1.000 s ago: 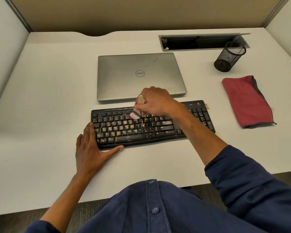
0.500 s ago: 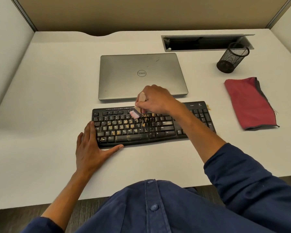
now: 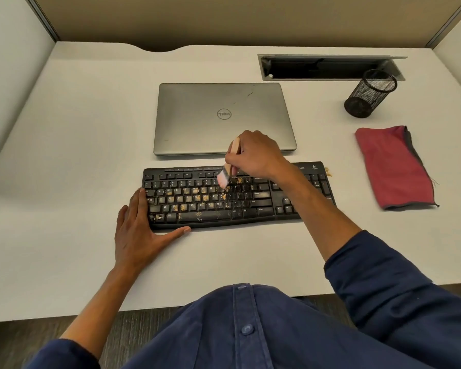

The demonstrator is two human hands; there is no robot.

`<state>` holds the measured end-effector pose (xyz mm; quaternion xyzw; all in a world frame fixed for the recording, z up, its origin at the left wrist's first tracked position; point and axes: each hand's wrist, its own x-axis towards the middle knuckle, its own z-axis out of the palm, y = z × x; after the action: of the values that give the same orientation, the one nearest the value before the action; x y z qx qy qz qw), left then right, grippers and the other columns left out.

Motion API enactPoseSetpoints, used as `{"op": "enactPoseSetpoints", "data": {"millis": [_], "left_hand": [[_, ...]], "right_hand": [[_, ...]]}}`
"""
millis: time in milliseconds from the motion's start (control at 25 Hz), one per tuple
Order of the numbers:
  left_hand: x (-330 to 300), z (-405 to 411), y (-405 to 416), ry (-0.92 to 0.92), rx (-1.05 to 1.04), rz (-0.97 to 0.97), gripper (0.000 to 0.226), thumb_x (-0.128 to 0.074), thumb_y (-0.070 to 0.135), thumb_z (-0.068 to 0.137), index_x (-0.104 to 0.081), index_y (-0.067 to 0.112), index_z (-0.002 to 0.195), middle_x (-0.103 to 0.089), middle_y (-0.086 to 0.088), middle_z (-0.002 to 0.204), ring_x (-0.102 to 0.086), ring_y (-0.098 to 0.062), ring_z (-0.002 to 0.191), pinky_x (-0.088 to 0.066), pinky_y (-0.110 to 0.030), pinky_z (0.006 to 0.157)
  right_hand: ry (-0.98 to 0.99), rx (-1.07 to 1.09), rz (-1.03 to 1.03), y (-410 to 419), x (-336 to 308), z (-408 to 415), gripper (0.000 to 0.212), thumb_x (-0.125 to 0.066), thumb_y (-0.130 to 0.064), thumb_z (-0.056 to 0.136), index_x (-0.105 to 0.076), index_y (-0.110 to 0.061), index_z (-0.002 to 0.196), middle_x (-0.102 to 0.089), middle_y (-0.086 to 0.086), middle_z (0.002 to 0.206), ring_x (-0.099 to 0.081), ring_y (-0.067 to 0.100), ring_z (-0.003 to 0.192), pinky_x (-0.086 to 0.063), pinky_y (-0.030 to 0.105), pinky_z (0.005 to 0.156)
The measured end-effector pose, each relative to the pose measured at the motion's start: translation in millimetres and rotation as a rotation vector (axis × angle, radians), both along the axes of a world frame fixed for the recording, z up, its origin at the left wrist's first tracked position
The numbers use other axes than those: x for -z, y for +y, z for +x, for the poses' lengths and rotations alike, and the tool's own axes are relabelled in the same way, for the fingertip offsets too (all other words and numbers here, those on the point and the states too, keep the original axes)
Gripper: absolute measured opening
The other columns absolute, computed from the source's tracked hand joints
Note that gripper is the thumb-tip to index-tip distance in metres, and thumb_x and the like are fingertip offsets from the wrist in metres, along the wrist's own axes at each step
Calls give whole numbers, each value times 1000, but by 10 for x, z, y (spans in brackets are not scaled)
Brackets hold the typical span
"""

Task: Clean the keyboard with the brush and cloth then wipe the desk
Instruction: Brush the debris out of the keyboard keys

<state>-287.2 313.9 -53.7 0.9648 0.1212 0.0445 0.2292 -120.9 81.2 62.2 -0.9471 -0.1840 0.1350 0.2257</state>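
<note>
A black keyboard (image 3: 224, 198) lies on the white desk (image 3: 64, 155), right in front of the person. Many of its keys have small yellow crumbs (image 3: 183, 207) on them. The right hand (image 3: 256, 155) is curled tight around a little brush (image 3: 228, 169) with a wooden handle. The soft pale hairs of the brush touch the keys near the top middle of the keyboard. The left hand (image 3: 136, 233) lies flat with straight fingers. It presses on the left end of the keyboard and holds nothing. A closed gray laptop (image 3: 224, 118) sits just behind the keyboard. A red cloth (image 3: 391, 166) lies on the desk, off to the right. A black wire cup (image 3: 370, 94) stands behind the cloth.
</note>
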Motion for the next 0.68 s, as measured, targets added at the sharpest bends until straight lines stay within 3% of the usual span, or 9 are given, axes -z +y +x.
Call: {"op": "enactPoseSetpoints", "data": {"millis": [160,320,680], "left_hand": [[-5,1,-9,5,-4,-7,128,-53,91,59,-20,13,155,-31,-7,159,-34,-31,139,-31,-53,116],[4,1,1,17,-4,-11,129,-53,91,59,-20,14,156,-30,-7,160,-34,-31,140,-30,-53,116],[13,9,8,9,-2,-19,127,-56,91,58,-20,17,156,-31,-3,159,-35,-30,138,-31,-51,116]], "right_hand": [[-12,58,99,-82,-8,-53,16,-62,-24,88,-75,-14,86,-72,-7,65,-67,5,63,-50,25,60],[-17,137,131,-131,86,-38,19,-61,-22,87,-73,-8,84,-73,-1,67,-70,15,67,-58,38,71],[-172,196,134,-145,147,-170,27,-54,-22,95,-74,-12,81,-69,-2,62,-66,14,59,-51,28,59]]}}
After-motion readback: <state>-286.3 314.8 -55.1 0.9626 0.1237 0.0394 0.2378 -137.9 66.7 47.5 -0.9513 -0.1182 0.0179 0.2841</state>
